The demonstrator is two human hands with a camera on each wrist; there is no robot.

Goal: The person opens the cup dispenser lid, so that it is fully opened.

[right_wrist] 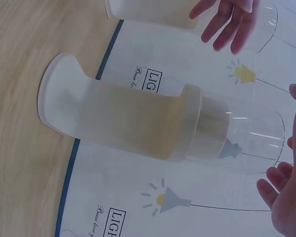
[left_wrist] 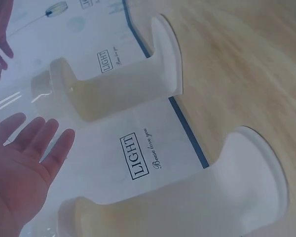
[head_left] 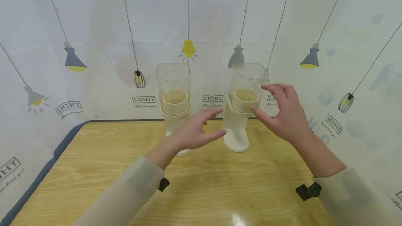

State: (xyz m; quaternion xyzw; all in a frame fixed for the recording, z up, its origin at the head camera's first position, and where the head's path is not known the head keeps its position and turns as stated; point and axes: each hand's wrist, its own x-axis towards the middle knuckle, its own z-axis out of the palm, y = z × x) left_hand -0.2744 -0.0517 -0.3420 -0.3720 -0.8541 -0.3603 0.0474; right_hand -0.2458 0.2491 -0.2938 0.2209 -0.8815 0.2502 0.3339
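Two upright dispensers stand side by side at the back of the table. Each has a cream L-shaped stand with a clear, open-topped container and a cream ring inside it. My left hand is in front of the gap between the left dispenser and the right dispenser, fingers extended and holding nothing. My right hand is beside the right dispenser's clear container, thumb and fingers spread toward it. Whether they touch it I cannot tell. The left dispenser's base is partly hidden behind my left hand and wrist.
The wooden table spreads out in front of the dispensers. Its back edge meets a white cloth backdrop printed with hanging lamps and LIGHT lettering. The backdrop also encloses the left and right sides. Black straps sit at both wrists.
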